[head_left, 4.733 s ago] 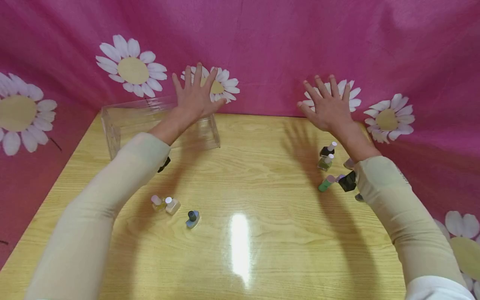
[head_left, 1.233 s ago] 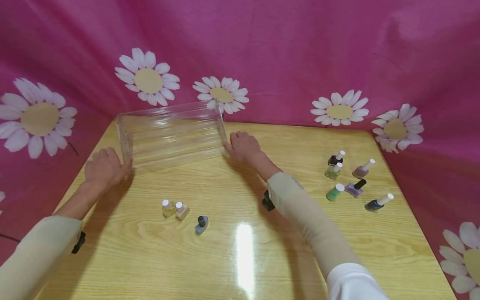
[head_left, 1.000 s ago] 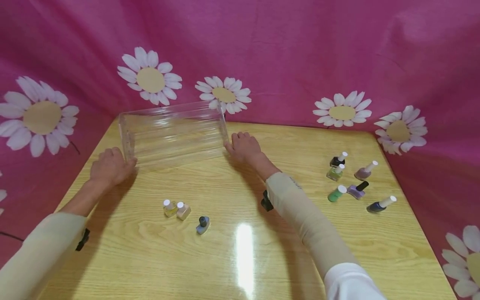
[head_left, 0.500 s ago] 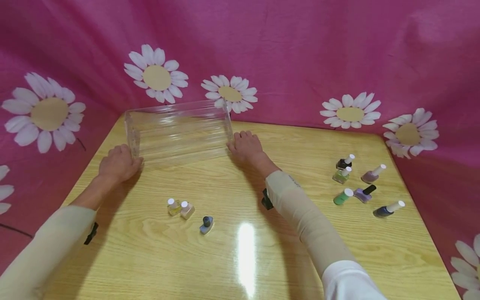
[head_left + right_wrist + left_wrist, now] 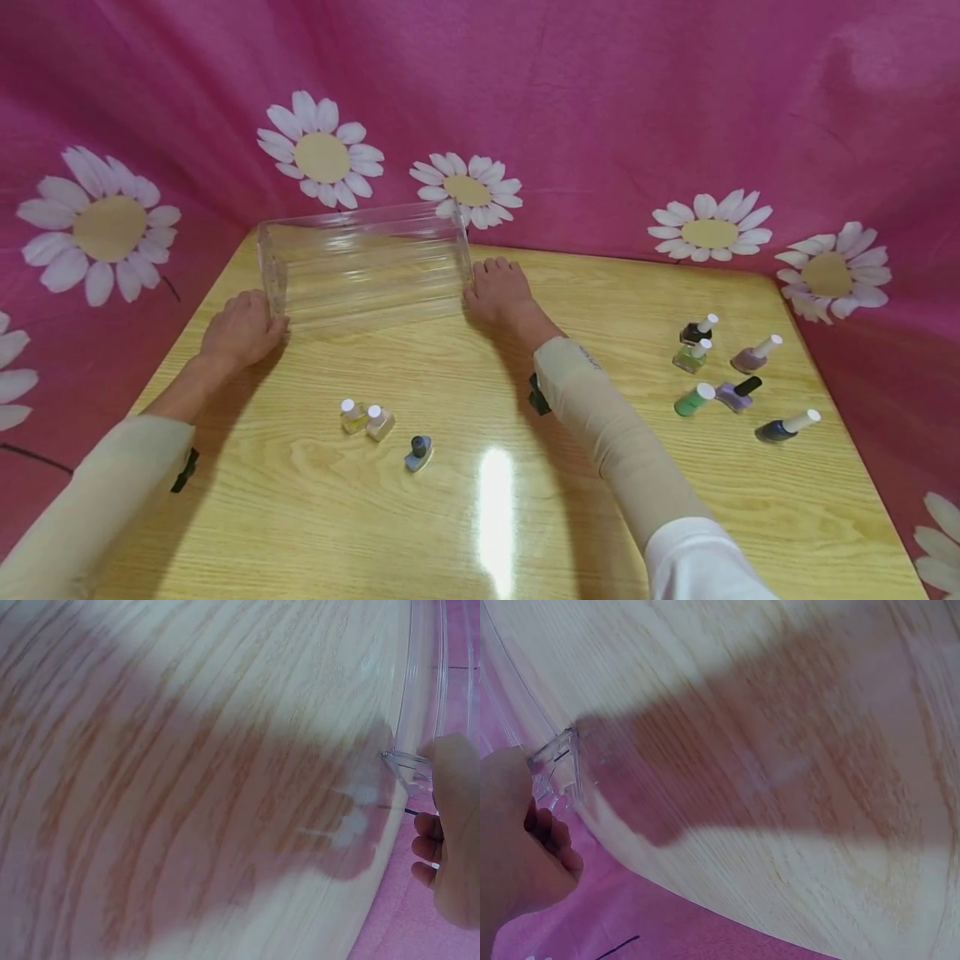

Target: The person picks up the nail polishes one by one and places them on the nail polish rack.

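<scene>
A clear acrylic stepped display rack (image 5: 367, 267) stands at the back left of the table against the pink cloth. My left hand (image 5: 242, 327) grips its lower left front corner, thumb towards the front. At the opposite end, my right hand (image 5: 497, 290) holds the lower right front corner. In the left wrist view, the left hand's curled fingers (image 5: 553, 836) show beside the rack's clear end. The right wrist view has the right hand (image 5: 459, 832) at the other end, with its fingers curled as well. No bottles are visible on the rack's tiers.
Nearer me on the left stand a yellow nail polish (image 5: 352, 418), a beige one (image 5: 380, 425) and a grey-blue one (image 5: 418, 454). Several more bottles, including a green one (image 5: 693, 400) and a dark blue one (image 5: 783, 427), stand on the right. Flowered pink cloth (image 5: 562, 125) surrounds the table.
Both hands were raised with fingers spread; they have come down to the rack's two ends and grip it. Over the last second the view shifts slightly; the hands stay on the rack.
</scene>
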The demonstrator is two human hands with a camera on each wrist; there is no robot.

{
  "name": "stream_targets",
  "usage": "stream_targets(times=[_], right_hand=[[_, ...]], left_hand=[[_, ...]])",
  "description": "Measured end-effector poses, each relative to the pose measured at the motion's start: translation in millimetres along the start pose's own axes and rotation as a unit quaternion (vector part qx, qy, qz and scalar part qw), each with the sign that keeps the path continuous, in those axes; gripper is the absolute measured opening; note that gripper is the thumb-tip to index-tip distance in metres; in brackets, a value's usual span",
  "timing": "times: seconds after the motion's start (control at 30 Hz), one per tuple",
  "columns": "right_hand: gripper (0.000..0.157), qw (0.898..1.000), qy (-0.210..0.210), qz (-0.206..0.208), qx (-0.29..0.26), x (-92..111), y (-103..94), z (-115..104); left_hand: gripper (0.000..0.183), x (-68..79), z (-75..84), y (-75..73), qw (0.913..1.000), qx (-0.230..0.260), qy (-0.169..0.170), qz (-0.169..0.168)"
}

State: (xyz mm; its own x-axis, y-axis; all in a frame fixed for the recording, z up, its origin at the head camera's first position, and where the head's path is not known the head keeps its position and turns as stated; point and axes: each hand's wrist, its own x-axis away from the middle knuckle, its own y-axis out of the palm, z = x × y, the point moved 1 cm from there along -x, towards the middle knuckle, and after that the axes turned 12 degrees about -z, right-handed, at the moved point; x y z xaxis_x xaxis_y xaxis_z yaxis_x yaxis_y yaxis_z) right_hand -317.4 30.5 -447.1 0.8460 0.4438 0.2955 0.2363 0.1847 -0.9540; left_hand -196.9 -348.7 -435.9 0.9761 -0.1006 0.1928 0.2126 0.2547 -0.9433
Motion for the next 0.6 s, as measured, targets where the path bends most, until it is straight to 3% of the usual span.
stream_targets(times=[0.27,0.6], right_hand=[[0.034,1.000,-0.022,0.009,0.001,2,2.4,6],[0.032,0.999,-0.040,0.025,0.004,16,1.9,13]], left_hand=[[0.030,-5.7,-2.6,0.6,0.9994,-0.006,0.028,0.019],[0.027,-5.6,3.3,-1.6,0.9985,-0.023,0.039,0.030]])
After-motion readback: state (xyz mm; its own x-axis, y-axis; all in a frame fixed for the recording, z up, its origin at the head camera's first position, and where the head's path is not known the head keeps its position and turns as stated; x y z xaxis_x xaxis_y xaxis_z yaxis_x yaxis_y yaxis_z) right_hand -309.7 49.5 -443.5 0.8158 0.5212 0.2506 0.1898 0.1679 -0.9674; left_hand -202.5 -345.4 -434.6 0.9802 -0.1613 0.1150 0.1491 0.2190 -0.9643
